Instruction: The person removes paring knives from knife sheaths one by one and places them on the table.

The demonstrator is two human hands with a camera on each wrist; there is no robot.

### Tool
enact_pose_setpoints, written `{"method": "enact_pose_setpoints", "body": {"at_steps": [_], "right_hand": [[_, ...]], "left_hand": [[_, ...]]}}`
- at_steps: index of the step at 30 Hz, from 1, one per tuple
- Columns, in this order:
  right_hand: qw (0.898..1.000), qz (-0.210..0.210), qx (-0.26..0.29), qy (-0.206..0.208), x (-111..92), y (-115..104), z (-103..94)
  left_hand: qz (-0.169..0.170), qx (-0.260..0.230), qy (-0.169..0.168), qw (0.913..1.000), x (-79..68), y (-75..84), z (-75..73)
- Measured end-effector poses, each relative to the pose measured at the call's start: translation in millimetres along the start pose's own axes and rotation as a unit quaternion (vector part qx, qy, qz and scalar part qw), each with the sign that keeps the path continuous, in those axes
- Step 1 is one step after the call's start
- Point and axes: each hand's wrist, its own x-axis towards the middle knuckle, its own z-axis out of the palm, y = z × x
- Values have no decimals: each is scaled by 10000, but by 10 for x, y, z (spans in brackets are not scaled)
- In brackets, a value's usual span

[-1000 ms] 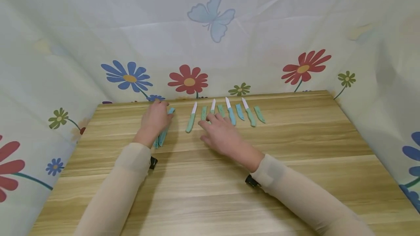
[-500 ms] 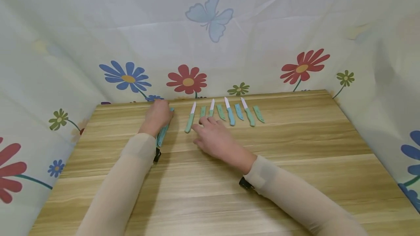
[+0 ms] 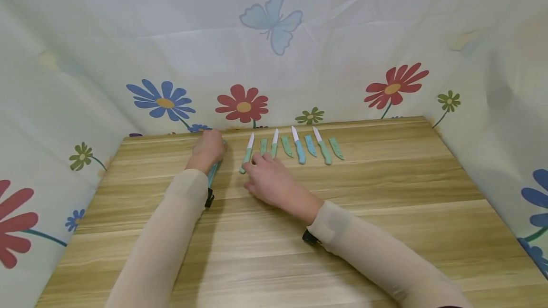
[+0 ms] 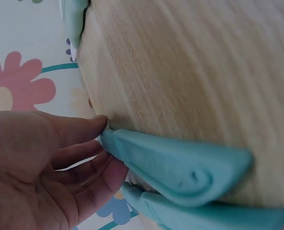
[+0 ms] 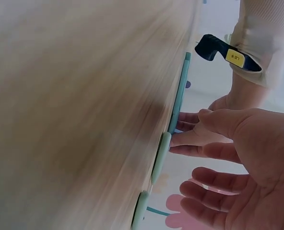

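My left hand (image 3: 207, 149) is at the back left of the table, mostly hiding the long teal thing beneath it. In the left wrist view its thumb and fingers pinch the narrow end of a teal sheathed knife (image 4: 180, 165). A second teal sheathed knife (image 4: 214, 215) lies right alongside. My right hand (image 3: 271, 182) hovers with fingers loosely spread and holds nothing. Its fingertips overlap the handle end of a green paring knife (image 3: 247, 157), whose white blade points to the back. The right wrist view shows this hand (image 5: 238, 177) beside green handles (image 5: 161, 158).
Rightward along the back run another green knife (image 3: 275, 141), a blue knife (image 3: 298, 149) and a further green knife (image 3: 324, 151). Between and beside them lie green sheaths (image 3: 287, 146) and a blue sheath (image 3: 310, 145). A flower-printed curtain (image 3: 342, 61) borders the wooden table (image 3: 364, 203).
My left hand has shifted slightly right and now covers more of the teal sheathed knives. The right hand has drifted left, towards the leftmost green knife.
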Motion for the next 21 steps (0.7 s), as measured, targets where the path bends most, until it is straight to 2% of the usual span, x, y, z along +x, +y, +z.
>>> {"method": "enact_pose_setpoints", "body": {"at_steps": [6, 16, 21], "right_hand": [[9997, 4, 258, -45, 85, -55, 25], [9960, 330, 714, -431, 238, -184, 60], [9912, 443, 1076, -628, 316, -237, 131]], "left_hand": [[61, -29, 51, 10000, -11, 4, -14], [-371, -445, 6, 9983, -26, 26, -7], [-511, -448, -21, 9977, -32, 42, 3]]}}
